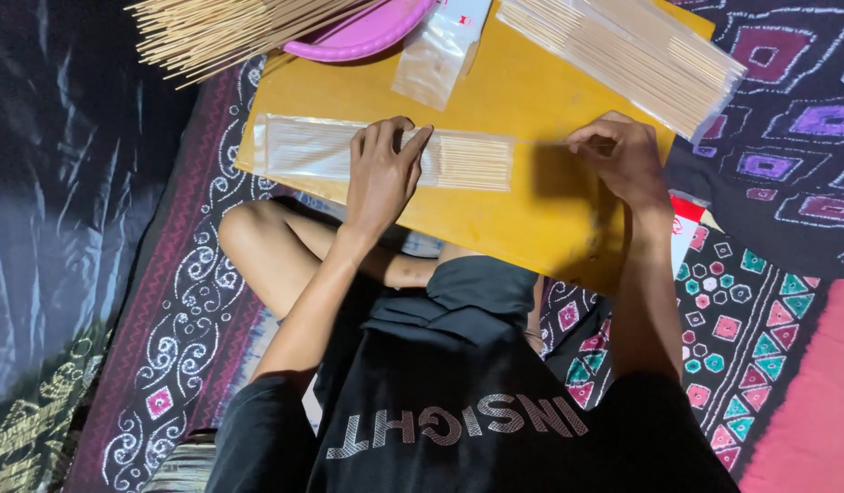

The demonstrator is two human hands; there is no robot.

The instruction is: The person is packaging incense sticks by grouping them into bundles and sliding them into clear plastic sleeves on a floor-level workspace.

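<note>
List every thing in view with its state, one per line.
Clear sleeve: flat on the board, partly filled with sticks.
Left hand: pressing on the sleeve.
Right hand: pinching stick ends.
Packed bundles: stacked at the board's far corner.
Empty bag: lying flat.
Loose sticks: heaped on the pink tray.

A mustard-yellow board (495, 215) carries pale tan sticks in a clear packet (385, 155). Far left, loose sticks (221, 27) of the same tan spill from a pink tray (367, 36). The cloth (778, 155) underneath is dark with purple and magenta squares far right, teal and pink hexagons near right, white scrolls on maroon at left
</note>
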